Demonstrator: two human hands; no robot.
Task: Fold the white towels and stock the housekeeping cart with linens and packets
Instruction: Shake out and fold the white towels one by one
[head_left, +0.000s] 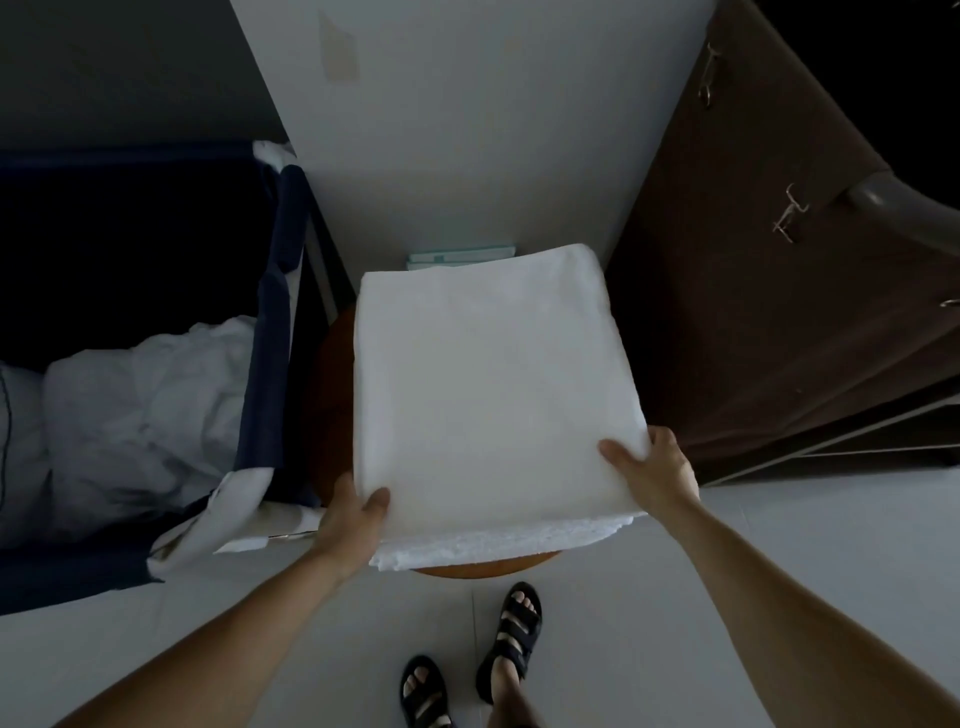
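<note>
While you stand at the round wooden desk, the folded white towel lies flat over it, on a second towel whose rough edge shows along the near side; your left hand is clamped on the near-left corner, thumb on top, fingers hidden beneath; your right hand is clamped on the near-right corner, thumb likewise on top; teal-and-white packets just behind the towel's far edge, against the white panel; blue laundry bag to the left, holding crumpled white linens; brown cabinet to the right.
</note>
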